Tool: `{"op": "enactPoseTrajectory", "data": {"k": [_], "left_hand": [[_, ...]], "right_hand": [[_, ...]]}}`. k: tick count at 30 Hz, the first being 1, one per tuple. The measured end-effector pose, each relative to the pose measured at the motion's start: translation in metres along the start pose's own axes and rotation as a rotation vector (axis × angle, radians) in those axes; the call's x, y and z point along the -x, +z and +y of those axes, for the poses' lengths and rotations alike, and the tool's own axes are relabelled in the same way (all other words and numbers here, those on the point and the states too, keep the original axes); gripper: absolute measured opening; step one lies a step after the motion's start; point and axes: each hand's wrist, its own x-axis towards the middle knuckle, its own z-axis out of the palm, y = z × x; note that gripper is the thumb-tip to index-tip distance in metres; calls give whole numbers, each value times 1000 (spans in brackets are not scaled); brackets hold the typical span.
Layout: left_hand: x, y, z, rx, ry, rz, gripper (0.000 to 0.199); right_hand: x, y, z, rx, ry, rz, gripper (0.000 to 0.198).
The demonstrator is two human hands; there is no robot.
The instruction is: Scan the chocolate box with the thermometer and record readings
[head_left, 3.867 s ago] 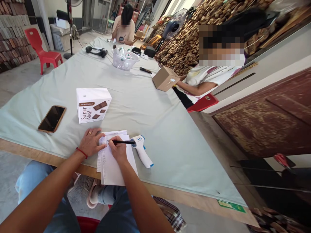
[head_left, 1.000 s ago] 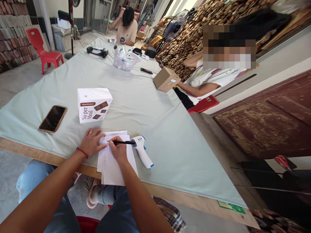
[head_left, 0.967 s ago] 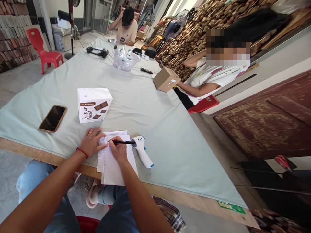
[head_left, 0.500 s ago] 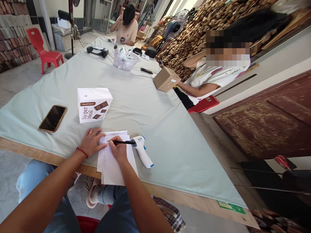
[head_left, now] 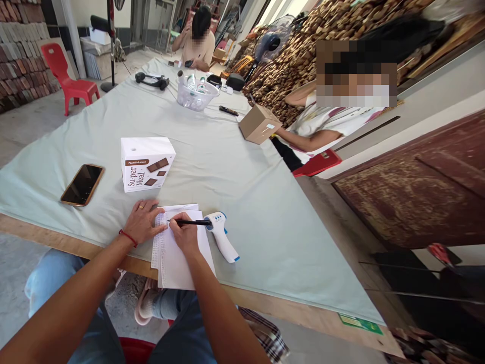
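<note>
My right hand (head_left: 184, 233) is closed around a black pen (head_left: 195, 222), its tip at the upper left of a white paper sheet (head_left: 185, 268) that bears handwriting along its left side. Fingers spread, my left hand (head_left: 142, 222) rests on the table with its fingertips at the paper's left edge. More paper lies under the top sheet. Just right of the pen's far end is a white and blue infrared thermometer (head_left: 223, 237). Beyond my left hand stands a white "Su-per Meal" box (head_left: 147, 164). A phone (head_left: 82, 185) with a dark screen lies to the left.
On the cloth-covered table (head_left: 265, 222) stand a clear plastic basket (head_left: 197, 96) of bottles and a black headset (head_left: 151, 81). One person (head_left: 322, 121) at the right touches a cardboard box (head_left: 259, 124); another person (head_left: 197, 45) sits at the far end. A red chair (head_left: 70, 76) stands left.
My hands, the pen and the paper look unmoved. At the far end, the other person's hand and the dark object in it have shifted slightly.
</note>
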Motion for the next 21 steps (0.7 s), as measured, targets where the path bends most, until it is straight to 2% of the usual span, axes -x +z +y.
{"op": "enactPoseTrajectory", "data": {"k": [17,21], "left_hand": [[0,0,0,15,-2,1,39],[0,0,-1,17,0,3,38]], "right_hand": [[0,-2,0,-17,14,6,11],[0,-2,1,-39,17,60,11]]}}
